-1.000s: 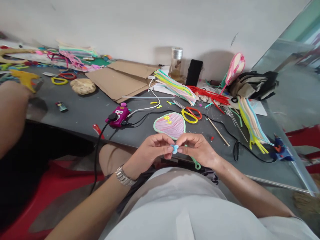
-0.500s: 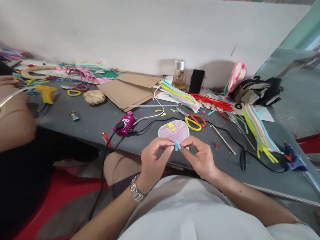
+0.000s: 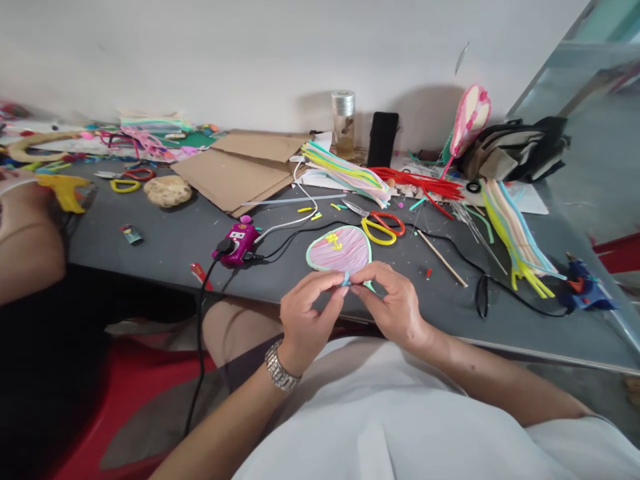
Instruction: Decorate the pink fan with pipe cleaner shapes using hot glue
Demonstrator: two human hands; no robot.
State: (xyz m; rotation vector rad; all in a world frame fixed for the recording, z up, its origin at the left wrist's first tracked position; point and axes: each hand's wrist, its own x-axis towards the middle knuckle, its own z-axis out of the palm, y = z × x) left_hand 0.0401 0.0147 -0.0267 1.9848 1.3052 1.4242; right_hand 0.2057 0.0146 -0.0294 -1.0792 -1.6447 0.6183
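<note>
Left hand (image 3: 310, 320), a steel watch (image 3: 283, 365) on its wrist, and right hand (image 3: 390, 303) curl inward, their fingertips closed on a small blue pipe-cleaner piece (image 3: 346, 281) at the lower rim of a pink disc (image 3: 340, 250). The disc, edged in mint with a yellow squiggle on its face, is held just above the front edge of a grey table (image 3: 150, 220). Close by on the table lie red-and-yellow scissors (image 3: 380, 227), a magenta socket (image 3: 235, 245) with a black cord (image 3: 200, 347) and a wooden stick (image 3: 443, 259). Farther back are cardboard (image 3: 240, 170), a jar (image 3: 343, 123), a phone (image 3: 383, 139) and a bag (image 3: 515, 150). At far left, a co-worker's arm (image 3: 30, 233) sits beside a yellow glue gun (image 3: 63, 192); a blue glue gun (image 3: 583, 293) lies at right.
</note>
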